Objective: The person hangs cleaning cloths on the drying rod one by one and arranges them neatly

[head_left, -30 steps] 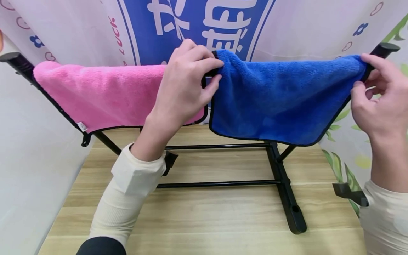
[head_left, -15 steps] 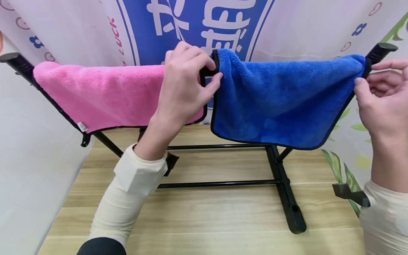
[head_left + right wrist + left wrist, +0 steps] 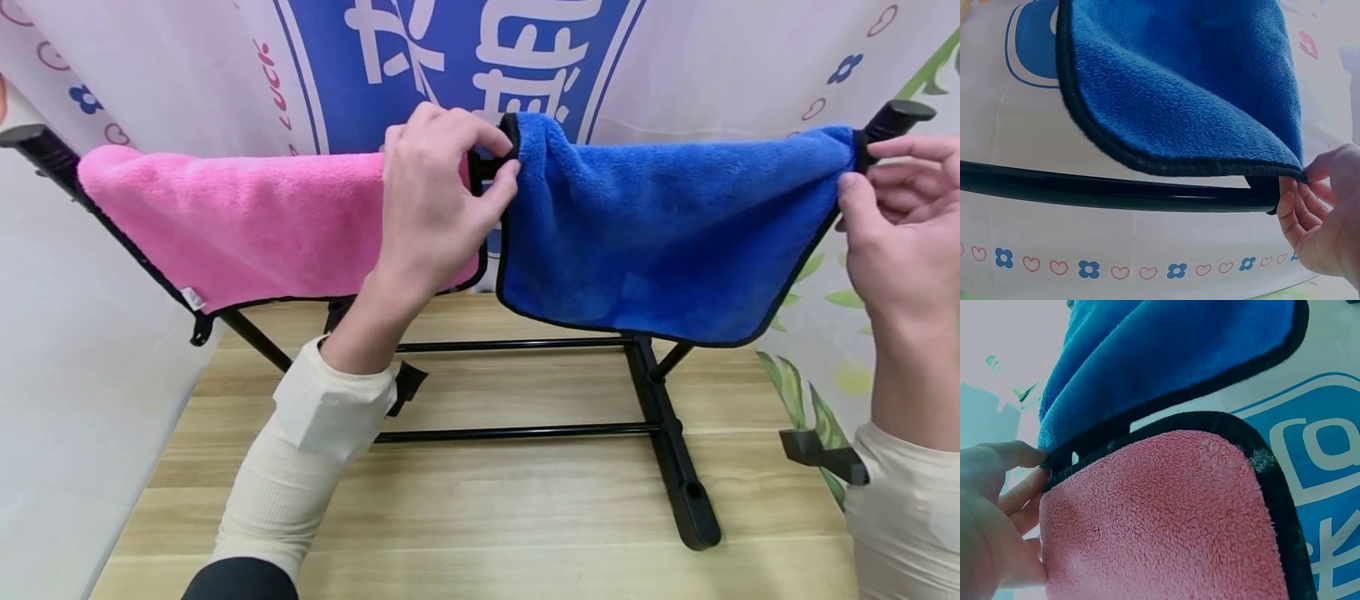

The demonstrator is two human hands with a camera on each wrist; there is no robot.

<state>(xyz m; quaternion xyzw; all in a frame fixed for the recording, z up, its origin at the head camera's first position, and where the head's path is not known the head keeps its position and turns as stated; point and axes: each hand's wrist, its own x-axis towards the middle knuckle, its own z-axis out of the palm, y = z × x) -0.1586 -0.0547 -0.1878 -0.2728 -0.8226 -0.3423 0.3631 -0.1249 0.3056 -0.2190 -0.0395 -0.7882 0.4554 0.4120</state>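
Observation:
A blue towel [image 3: 667,233] with black edging hangs folded over the top bar of a black rack [image 3: 667,450]. My left hand [image 3: 438,200] pinches its upper left edge between thumb and fingers, where a small bump of cloth stands up. At the other end, my right hand [image 3: 911,225] pinches the upper right edge beside the rack's post; the right wrist view shows the towel's corner between thumb and fingers. A pink towel [image 3: 262,217] drapes over the bar's left half, partly hidden behind my left hand. Only a narrow gap separates the two towels in the left wrist view.
The rack stands on a light wooden table [image 3: 525,517]. Behind it hangs a white curtain [image 3: 697,67] with a blue printed panel and white characters. A pale wall [image 3: 75,350] is on the left, and leaf-patterned covering lies to the right.
My right hand has moved a little right, onto the outermost edge of the blue towel. The towel's left edge has shifted slightly right, and my left hand has lowered slightly.

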